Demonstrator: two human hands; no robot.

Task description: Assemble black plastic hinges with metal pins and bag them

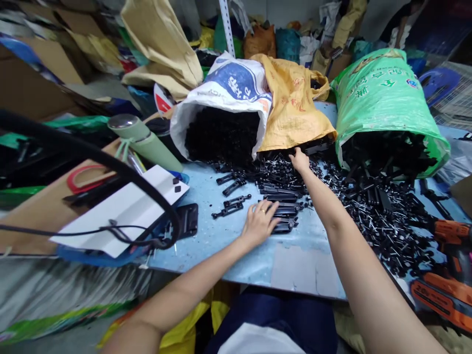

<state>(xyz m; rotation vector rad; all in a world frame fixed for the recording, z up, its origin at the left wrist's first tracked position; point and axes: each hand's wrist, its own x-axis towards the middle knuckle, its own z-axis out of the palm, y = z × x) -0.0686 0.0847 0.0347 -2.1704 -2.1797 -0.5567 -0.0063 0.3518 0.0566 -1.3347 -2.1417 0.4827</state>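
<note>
A drill (453, 229) is crowding the counter (217, 250) at right; I'm resting my left hand (259, 219), fingers apart, on black parts (286, 210) mid-counter. Beyond, I'm holding my right hand (300, 160) at the yellow bag (291, 105), grip unclear; white (236, 81) and green bags (383, 101) are flanking it.

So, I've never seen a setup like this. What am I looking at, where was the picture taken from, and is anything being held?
There's no machine doing the work here: those are a person's bare hands, seen from one camera worn on their head, looking forward and down.

On the blue table, black parts spill from the mouths of a white bag, a yellow bag and a green bag, with loose screws among them. A flask leans at left.

The left hand is at a row of parts; the right hand is at the yellow bag's mouth. Whether either grips something, I can't tell.
</note>
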